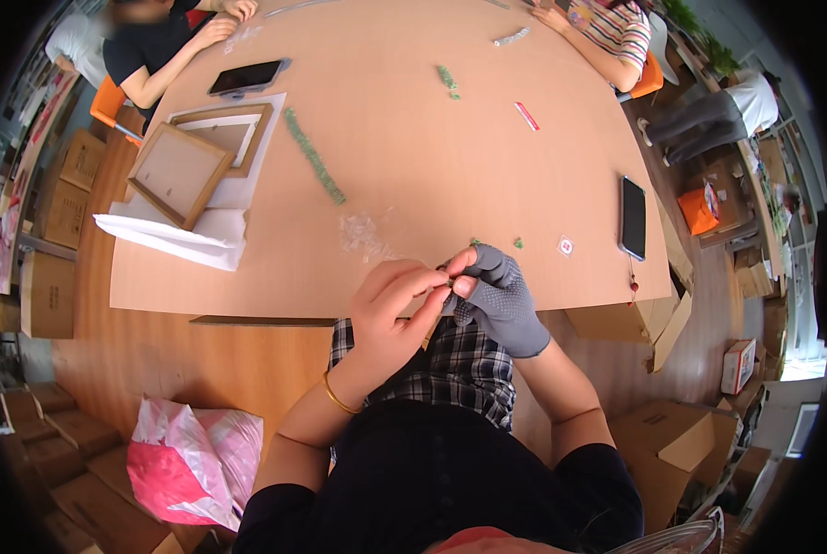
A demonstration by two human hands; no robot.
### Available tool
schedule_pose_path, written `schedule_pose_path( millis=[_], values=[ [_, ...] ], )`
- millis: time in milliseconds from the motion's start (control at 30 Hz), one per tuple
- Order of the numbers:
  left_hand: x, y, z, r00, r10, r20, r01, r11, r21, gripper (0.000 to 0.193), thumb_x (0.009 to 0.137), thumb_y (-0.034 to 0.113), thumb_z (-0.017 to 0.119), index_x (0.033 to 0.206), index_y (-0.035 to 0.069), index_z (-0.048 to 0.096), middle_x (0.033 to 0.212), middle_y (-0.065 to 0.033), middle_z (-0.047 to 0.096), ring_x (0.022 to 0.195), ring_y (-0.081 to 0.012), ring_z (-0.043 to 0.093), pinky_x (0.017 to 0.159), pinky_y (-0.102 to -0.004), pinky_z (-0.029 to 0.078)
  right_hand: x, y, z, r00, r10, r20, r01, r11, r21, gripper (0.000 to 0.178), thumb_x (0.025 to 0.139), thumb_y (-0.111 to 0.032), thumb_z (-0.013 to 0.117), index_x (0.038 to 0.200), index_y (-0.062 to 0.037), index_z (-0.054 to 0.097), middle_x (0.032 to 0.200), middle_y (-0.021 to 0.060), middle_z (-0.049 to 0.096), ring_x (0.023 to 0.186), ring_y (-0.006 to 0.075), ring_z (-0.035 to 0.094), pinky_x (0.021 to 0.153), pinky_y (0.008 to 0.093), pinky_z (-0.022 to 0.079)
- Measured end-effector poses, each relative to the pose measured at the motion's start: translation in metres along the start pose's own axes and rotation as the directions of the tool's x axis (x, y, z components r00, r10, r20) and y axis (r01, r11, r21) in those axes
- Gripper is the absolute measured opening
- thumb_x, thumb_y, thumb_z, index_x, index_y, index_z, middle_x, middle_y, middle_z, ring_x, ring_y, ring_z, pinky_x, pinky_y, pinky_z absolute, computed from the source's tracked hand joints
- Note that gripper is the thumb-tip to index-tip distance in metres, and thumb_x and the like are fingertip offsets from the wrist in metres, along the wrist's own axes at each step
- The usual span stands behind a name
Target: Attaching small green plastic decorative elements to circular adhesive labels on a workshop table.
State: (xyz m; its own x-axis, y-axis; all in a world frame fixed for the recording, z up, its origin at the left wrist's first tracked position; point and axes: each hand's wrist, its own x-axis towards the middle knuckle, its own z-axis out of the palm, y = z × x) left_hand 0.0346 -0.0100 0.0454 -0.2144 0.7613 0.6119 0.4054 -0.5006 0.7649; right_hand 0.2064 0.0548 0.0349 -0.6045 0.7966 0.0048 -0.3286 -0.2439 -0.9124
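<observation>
The person's bare left hand (395, 300) has its thumb and forefinger drawn together in a pinch, and the gloved right hand (507, 309) meets it tip to tip in the same way. Both appear to have hold of one small dark piece (449, 283), which is too small to make out clearly. It sits to the right of the scatter of clear scraps (365, 236), on the scraps' near side, directly between the fingertips; neither hand is nearer to it. Its long axis cannot be told.

Farther out on the table (432, 175), two small green bits lie to the right of the scraps, one (474, 242) close to the gloved fingers, the other (518, 243) a little beyond it. A long row of green pieces (313, 157) starts just past the scraps and slants away to their far left. Well to the scraps' right lie a red-and-white square (566, 246) and a dark phone (633, 217). Well to their left, two wooden frames (181, 175) overlap on white sheeting.

As for containers, an open carton (658, 439) stands on the floor to the scraps' near right, and a pink-and-white plastic bag (192, 462) to their near left; the contents of both are hidden.
</observation>
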Motion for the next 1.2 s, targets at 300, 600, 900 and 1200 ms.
schedule_pose_path(
  millis=[300,600,900,1200],
  values=[
    [0.002,-0.007,-0.008,0.963,0.269,-0.006,-0.257,0.925,0.279,0.023,0.079,-0.003,0.083,0.1,0.003,0.076,0.089,-0.0068,0.071,0.076,-0.023,0.068,0.064,-0.0346,0.052,-0.003,0.014,0.01,0.993,0.1,-0.056,-0.082,0.963,0.258,0.014,0.098,-0.003,0.07,0.112,-0.0044,0.07,0.104,0.0055,0.072,0.093,0.0148,0.07,0.071,0.0275,0.058],
    [0.006,-0.017,-0.015,0.944,0.324,0.055,-0.323,0.885,0.336,0.022,0.076,0.002,0.082,0.093,0.006,0.071,0.088,-0.0042,0.066,0.069,-0.0206,0.066,0.058,-0.0325,0.05,-0.002,0.009,0.016,0.99,0.139,-0.031,-0.123,0.941,0.314,0.011,0.095,-0.001,0.072,0.105,-0.0046,0.068,0.102,0.0069,0.073,0.092,0.0156,0.07,0.075,0.0302,0.057],
    [0.009,-0.024,-0.018,0.95,0.295,0.105,-0.312,0.913,0.262,0.021,0.074,0.003,0.079,0.085,0.009,0.063,0.084,-0.0036,0.063,0.067,-0.0232,0.063,0.057,-0.0349,0.049,0.001,0.012,0.013,0.975,0.204,0.089,-0.222,0.87,0.441,0.016,0.098,-0.002,0.067,0.113,-0.004,0.066,0.107,0.0085,0.072,0.101,0.0178,0.068,0.09,0.0335,0.056],
    [-0.002,-0.027,-0.029,0.958,0.249,0.143,-0.275,0.937,0.215,0.023,0.071,0.001,0.077,0.087,0.009,0.063,0.083,-0.0039,0.062,0.064,-0.0235,0.062,0.058,-0.0356,0.051,0.018,0.022,0.007,0.981,0.189,0.043,-0.185,0.847,0.498,0.019,0.103,-0.011,0.066,0.121,-0.0032,0.067,0.111,0.0091,0.073,0.094,0.014,0.068,0.084,0.0279,0.055]
  ],
)
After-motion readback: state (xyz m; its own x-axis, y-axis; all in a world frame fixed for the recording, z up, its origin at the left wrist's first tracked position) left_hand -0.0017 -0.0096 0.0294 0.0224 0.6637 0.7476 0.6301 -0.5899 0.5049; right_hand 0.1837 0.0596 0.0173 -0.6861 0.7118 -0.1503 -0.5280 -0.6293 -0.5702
